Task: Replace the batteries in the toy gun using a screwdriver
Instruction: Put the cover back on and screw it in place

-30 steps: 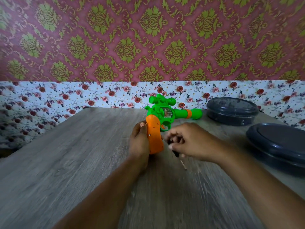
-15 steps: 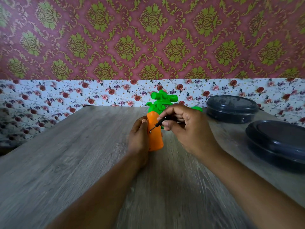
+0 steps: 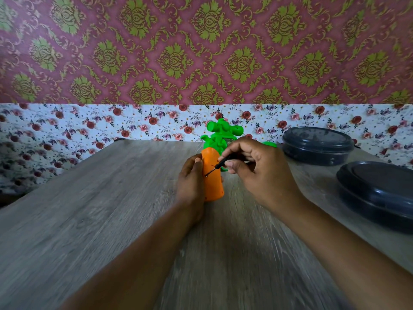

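Note:
The toy gun (image 3: pixel 213 182) has a green body and an orange grip and stands on the wooden table (image 3: pixel 100 220) with its grip end toward me. My left hand (image 3: pixel 190 182) grips the orange grip from the left, thumb along its edge. My right hand (image 3: pixel 257 173) pinches a small black screwdriver (image 3: pixel 220 164) between thumb and fingers. The screwdriver's thin metal tip touches a screw hole on the orange grip. Most of the gun's barrel is hidden behind my right hand.
Two dark round lidded containers sit on the right of the table: one at the back (image 3: pixel 317 145), one nearer at the right edge (image 3: pixel 377 193). A floral and damask wall (image 3: pixel 201 63) rises right behind the table's far edge.
My right hand rose from the table with the screwdriver and brought its tip to the orange grip. The gun turned so its grip faces me. My left hand kept its hold.

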The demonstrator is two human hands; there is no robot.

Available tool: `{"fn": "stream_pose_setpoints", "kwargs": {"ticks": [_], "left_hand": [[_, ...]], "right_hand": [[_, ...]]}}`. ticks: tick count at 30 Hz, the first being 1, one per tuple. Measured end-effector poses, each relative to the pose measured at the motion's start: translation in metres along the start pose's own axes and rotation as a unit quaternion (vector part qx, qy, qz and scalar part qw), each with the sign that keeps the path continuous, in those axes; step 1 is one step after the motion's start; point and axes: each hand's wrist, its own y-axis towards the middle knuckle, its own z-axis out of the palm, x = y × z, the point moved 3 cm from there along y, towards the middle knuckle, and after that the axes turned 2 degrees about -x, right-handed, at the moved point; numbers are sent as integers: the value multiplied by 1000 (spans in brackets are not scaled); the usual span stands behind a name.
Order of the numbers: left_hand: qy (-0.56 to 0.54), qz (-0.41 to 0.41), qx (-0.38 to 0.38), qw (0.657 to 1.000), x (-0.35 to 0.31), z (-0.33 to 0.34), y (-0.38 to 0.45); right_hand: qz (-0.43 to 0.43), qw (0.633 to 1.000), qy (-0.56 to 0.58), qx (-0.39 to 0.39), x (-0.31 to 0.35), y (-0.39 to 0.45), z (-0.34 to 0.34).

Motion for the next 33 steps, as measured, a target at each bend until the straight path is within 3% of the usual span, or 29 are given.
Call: {"fn": "stream_pose_setpoints", "kwargs": {"ticks": [33], "left_hand": [[-10,-10,-5,1000,-5,2,-7]], "right_hand": [[9,1000,3,-28,2,-1,-1]]}}
